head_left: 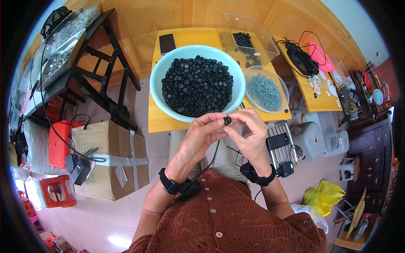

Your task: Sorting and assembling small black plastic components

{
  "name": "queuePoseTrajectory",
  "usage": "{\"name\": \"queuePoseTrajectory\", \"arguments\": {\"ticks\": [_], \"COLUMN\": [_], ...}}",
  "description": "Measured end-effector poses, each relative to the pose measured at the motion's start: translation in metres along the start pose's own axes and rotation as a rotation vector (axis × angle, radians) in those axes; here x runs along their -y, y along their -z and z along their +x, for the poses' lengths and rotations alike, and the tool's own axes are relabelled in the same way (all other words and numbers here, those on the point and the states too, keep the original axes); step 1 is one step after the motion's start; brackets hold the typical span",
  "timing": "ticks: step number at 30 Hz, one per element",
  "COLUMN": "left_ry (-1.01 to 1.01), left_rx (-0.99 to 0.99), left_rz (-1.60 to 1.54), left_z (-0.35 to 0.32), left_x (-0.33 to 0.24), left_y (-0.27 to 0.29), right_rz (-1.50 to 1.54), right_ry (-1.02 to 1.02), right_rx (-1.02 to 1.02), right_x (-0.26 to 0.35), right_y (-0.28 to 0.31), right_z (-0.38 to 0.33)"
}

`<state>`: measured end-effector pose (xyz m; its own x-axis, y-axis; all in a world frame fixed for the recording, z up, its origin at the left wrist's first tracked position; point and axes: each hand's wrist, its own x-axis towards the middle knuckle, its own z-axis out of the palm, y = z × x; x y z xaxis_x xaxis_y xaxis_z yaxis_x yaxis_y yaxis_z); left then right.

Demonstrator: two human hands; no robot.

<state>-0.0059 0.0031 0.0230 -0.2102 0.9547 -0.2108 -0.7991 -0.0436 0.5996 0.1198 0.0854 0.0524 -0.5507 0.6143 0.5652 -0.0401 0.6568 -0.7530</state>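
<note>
Close to the table's front edge, both my hands come together at one small round black plastic cap [227, 120]. My left hand [201, 134] pinches it between thumb and fingertips. From the other side my right hand [249, 131] closes its thumb and forefinger on it; whether something smaller sits in that pinch is hidden. Just beyond the hands a pale blue basin [155, 95] holds a heap of similar black caps [198, 86]. To its right stands a clear round tub [287, 93] filled with small silvery screws [264, 92].
On the yellow table [159, 123] lie a dark phone [167, 44] and a tipped clear bin [263, 31] with black pieces. A taped carton [110, 164] and black-legged table [99, 78] stand left. Right are a side table [322, 103], grey container [306, 141] and yellow bag [324, 197].
</note>
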Motion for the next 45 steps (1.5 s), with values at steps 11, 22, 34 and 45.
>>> {"name": "queuePoseTrajectory", "arguments": {"ticks": [11,22,34,45], "left_ry": [0.060,0.036,0.021,0.048], "left_rx": [0.042,-0.001,-0.004,0.002], "left_rz": [0.074,0.102,0.041,0.004], "left_z": [0.001,0.001,0.002,-0.003], "left_x": [0.000,0.002,0.009,0.004], "left_y": [-0.004,-0.002,0.001,-0.008], "right_rz": [-0.110,-0.094,-0.132,-0.041], "right_ry": [0.101,0.070,0.139,0.075], "right_rx": [0.016,0.015,0.018,0.039], "right_x": [-0.010,-0.010,-0.008,-0.006], "right_y": [0.003,-0.002,0.000,0.003], "right_z": [-0.001,-0.001,0.002,0.005]}}
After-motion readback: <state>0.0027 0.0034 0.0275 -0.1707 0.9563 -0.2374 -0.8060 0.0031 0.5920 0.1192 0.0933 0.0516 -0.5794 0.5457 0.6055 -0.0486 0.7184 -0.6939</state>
